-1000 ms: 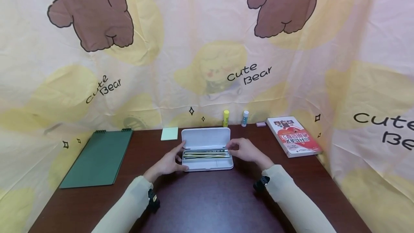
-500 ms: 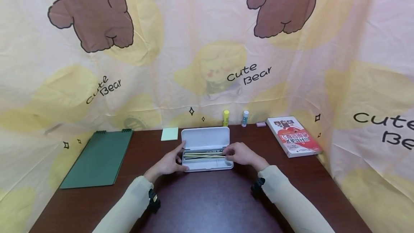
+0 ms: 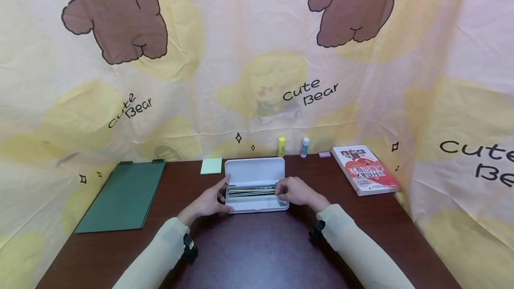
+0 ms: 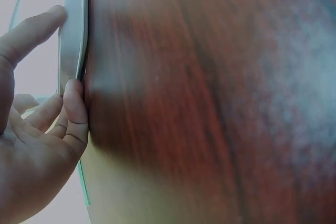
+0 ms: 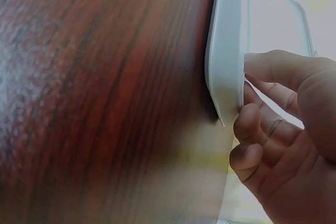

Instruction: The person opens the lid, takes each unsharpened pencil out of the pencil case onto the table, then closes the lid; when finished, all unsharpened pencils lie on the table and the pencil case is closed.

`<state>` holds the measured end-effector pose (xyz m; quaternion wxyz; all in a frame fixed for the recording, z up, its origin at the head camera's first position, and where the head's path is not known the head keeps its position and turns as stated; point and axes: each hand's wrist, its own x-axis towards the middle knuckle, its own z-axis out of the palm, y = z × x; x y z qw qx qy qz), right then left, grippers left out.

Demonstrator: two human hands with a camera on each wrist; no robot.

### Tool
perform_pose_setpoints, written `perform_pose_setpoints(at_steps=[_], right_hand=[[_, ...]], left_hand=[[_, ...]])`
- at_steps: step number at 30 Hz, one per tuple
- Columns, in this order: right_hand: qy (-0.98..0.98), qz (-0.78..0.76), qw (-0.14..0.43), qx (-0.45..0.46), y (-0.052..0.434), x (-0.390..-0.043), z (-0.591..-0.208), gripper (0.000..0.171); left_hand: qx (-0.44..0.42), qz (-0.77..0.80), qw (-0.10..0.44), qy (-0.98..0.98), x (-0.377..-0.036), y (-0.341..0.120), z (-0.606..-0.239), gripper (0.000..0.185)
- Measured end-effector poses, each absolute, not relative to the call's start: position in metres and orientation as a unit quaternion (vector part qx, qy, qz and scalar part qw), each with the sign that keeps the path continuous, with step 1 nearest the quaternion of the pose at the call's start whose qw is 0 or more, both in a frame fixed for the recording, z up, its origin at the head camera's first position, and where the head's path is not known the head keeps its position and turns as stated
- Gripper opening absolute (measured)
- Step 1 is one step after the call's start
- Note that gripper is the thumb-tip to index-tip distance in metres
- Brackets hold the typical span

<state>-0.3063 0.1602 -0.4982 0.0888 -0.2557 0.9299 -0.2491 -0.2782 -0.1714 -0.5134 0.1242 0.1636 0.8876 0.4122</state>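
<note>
A white pencil case (image 3: 246, 205) lies on the table with its lid (image 3: 254, 171) raised at the back. Several pencils (image 3: 250, 192) lie lengthwise in its rear compartment. My left hand (image 3: 206, 202) holds the case's left end, thumb at the front corner and a finger up by the lid; the left wrist view shows fingertips against the case wall (image 4: 73, 30). Thumb and forefinger of my right hand (image 3: 299, 192) pinch at the right ends of the pencils. In the right wrist view those fingertips reach over the case rim (image 5: 242, 40), their tips hidden inside.
Along the back stand a yellow glue stick (image 3: 281, 147) and a white-capped blue one (image 3: 305, 147), beside a pink eraser (image 3: 324, 154). Pale green sticky notes (image 3: 211, 166) lie behind the case. A green spiral pad (image 3: 124, 200) is left, a thick book (image 3: 365, 171) right.
My right hand has moved left and inward over the pencils' ends. A pencil that lay slanted half a second ago now lies in line with the others. My left hand stays put.
</note>
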Motion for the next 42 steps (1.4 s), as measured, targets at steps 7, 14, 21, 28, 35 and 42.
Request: perform_pose_setpoints(at_steps=[7,14,21,28,35,42], right_hand=[[0.932,-0.245,0.095,-0.249,0.1592,-0.3068,-0.4984,0.005],[0.933,-0.237,0.100,-0.251,0.1580,-0.3075,-0.4976,0.006],[0.933,-0.225,0.101,-0.262,0.1576,-0.3082,-0.4973,0.006],[0.935,-0.213,0.097,-0.265,0.1569,-0.3108,-0.4987,0.007],[0.933,-0.229,0.101,-0.259,0.1575,-0.3093,-0.4941,0.007],[0.934,-0.231,0.101,-0.252,0.1572,-0.3087,-0.4929,0.005]], left_hand=[[0.165,0.411,0.124,0.888,-0.2794,-0.1726,-0.5144,0.118],[0.167,0.409,0.123,0.889,-0.2789,-0.1733,-0.5142,0.116],[0.167,0.407,0.123,0.889,-0.2771,-0.1737,-0.5140,0.116],[0.164,0.409,0.122,0.889,-0.2778,-0.1737,-0.5148,0.115],[0.168,0.408,0.119,0.890,-0.2768,-0.1733,-0.5137,0.114],[0.169,0.412,0.120,0.887,-0.2766,-0.1740,-0.5129,0.113]])
